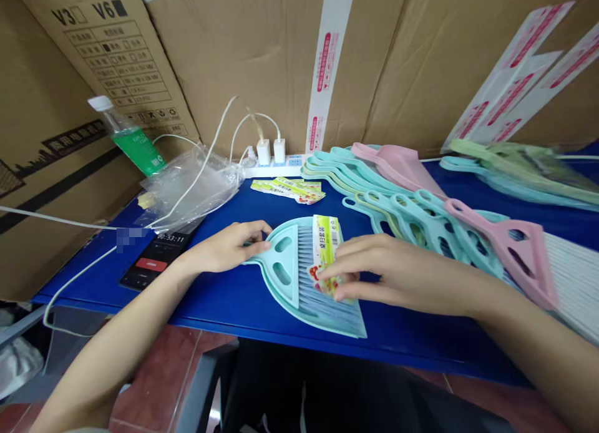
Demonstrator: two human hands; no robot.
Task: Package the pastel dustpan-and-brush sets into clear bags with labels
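Note:
A light-blue brush with grey bristles [283,264] lies on a light-blue dustpan [271,289] near the front edge of the blue table. My left hand [234,246] is closed on the handle end of this set, thumb on top. Over the bristles is a yellow-green and white label card [326,239]. My right hand [374,267] is at the card's lower part, its fingers bent around the card's edge. More label cards [290,188] lie behind the set.
Stacked dustpans [402,165] and brushes [435,224] in blue, green and pink fill the right side. At the left are clear plastic bags [191,183], a green-labelled bottle [133,143] and a phone [156,258]. A power strip [281,170] with cables stands by the cardboard boxes behind.

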